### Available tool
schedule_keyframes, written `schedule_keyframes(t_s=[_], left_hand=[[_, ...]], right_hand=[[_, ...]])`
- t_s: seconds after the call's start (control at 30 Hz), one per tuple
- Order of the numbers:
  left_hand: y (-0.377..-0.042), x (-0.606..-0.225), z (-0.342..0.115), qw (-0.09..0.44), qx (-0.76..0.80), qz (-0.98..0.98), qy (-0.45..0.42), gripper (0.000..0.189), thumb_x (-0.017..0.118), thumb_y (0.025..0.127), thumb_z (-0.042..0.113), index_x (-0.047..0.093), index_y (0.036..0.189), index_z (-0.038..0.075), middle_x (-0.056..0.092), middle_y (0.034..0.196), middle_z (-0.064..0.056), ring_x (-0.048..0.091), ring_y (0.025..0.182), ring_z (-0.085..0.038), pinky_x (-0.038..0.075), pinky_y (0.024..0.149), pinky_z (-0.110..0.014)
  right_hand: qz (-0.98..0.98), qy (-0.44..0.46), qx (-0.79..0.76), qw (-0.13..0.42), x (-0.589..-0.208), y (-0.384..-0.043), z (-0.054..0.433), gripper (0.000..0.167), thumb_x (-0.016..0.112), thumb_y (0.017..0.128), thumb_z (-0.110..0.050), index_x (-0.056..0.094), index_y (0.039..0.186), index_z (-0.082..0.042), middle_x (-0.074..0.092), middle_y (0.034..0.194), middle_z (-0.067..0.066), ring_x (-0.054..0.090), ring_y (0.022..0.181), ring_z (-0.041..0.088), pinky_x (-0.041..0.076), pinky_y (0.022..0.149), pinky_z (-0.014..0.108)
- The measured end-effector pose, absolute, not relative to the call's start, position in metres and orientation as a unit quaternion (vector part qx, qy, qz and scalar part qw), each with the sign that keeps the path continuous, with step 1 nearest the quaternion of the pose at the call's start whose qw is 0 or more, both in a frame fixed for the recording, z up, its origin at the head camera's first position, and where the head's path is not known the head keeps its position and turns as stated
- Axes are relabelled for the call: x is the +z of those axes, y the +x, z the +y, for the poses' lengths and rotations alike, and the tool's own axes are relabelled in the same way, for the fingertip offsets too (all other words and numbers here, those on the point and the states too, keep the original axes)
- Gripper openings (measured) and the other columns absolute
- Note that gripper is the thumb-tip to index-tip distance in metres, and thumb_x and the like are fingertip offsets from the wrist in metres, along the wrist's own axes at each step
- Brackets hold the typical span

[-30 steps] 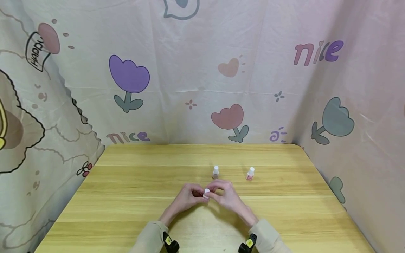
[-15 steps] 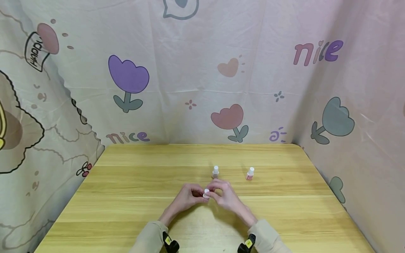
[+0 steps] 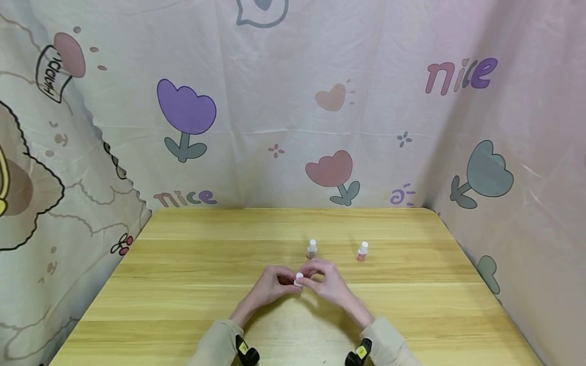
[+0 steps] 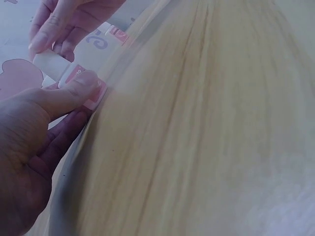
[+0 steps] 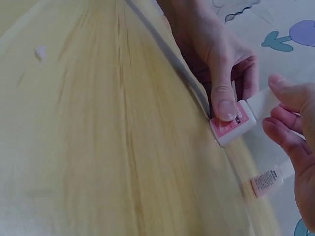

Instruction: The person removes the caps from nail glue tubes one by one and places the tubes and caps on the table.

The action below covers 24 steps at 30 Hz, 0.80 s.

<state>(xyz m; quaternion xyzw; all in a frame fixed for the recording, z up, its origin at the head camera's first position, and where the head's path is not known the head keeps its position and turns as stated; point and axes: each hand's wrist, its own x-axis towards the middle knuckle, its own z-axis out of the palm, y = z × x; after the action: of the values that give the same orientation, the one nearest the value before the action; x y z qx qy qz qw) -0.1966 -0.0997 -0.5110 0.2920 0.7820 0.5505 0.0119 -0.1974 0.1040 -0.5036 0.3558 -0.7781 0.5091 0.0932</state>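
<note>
A small white bottle with a pink label (image 5: 241, 125) stands upright on the table between my two hands. My left hand (image 3: 274, 283) grips its body, with the thumb pressed on the label in the right wrist view. Around the tall white cap (image 4: 51, 65) my right hand (image 3: 327, 281) pinches with thumb and fingers. The cap sits on the bottle's neck. Just beyond my right hand stands a second small bottle (image 3: 312, 250), white-capped, with its lower part brownish in the head view. Further right is a third one (image 3: 362, 251) with a pink label.
The light wooden table (image 3: 206, 254) reaches back to a printed cloth backdrop (image 3: 256, 101), which also hangs along both sides. In the right wrist view a small pale scrap or mark (image 5: 41, 53) shows on the wood.
Almost nothing differs. Both hands stay at the bottle, with only a slight shift of the right fingers and wrist; the other two bottles stand where they were.
</note>
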Motion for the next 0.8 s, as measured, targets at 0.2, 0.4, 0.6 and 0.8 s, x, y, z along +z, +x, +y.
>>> schedule_keyframes(t_s=[0.2, 0.4, 0.6, 0.8], left_hand=[[-0.189, -0.495, -0.099, 0.007, 0.555, 0.777, 0.297, 0.011, 0.082, 0.078, -0.003, 0.076, 0.086, 0.001, 0.074, 0.079, -0.018, 0.063, 0.069, -0.009, 0.054, 0.063, -0.020], [-0.190, -0.498, -0.100, 0.000, 0.556, 0.773, 0.307, 0.010, 0.081, 0.078, -0.004, 0.075, 0.085, -0.002, 0.074, 0.079, -0.019, 0.063, 0.069, -0.009, 0.055, 0.063, -0.020], [-0.191, -0.498, -0.100, 0.005, 0.557, 0.771, 0.308, 0.010, 0.081, 0.078, -0.003, 0.076, 0.086, -0.002, 0.075, 0.080, -0.019, 0.064, 0.070, -0.008, 0.056, 0.063, -0.021], [-0.190, -0.498, -0.100, 0.008, 0.557, 0.772, 0.305, 0.011, 0.081, 0.079, -0.002, 0.076, 0.089, -0.002, 0.075, 0.082, -0.018, 0.067, 0.071, -0.011, 0.058, 0.065, -0.024]], right_hand=[[-0.778, 0.363, 0.505, 0.090, -0.500, -0.199, 0.103, 0.011, 0.079, 0.084, -0.005, 0.074, 0.094, -0.004, 0.071, 0.087, 0.007, 0.067, 0.078, 0.008, 0.060, 0.076, 0.026], [-0.778, 0.389, 0.478, 0.123, -0.501, -0.200, 0.102, 0.011, 0.078, 0.082, 0.002, 0.074, 0.092, -0.002, 0.070, 0.084, 0.007, 0.067, 0.076, 0.011, 0.059, 0.075, 0.024], [-0.778, 0.394, 0.474, 0.122, -0.503, -0.201, 0.101, 0.011, 0.075, 0.084, 0.003, 0.075, 0.094, -0.002, 0.072, 0.086, 0.008, 0.068, 0.077, 0.016, 0.059, 0.077, 0.027], [-0.779, 0.394, 0.478, 0.097, -0.504, -0.202, 0.105, 0.013, 0.073, 0.088, -0.001, 0.075, 0.100, -0.005, 0.072, 0.091, 0.004, 0.067, 0.083, 0.012, 0.059, 0.083, 0.029]])
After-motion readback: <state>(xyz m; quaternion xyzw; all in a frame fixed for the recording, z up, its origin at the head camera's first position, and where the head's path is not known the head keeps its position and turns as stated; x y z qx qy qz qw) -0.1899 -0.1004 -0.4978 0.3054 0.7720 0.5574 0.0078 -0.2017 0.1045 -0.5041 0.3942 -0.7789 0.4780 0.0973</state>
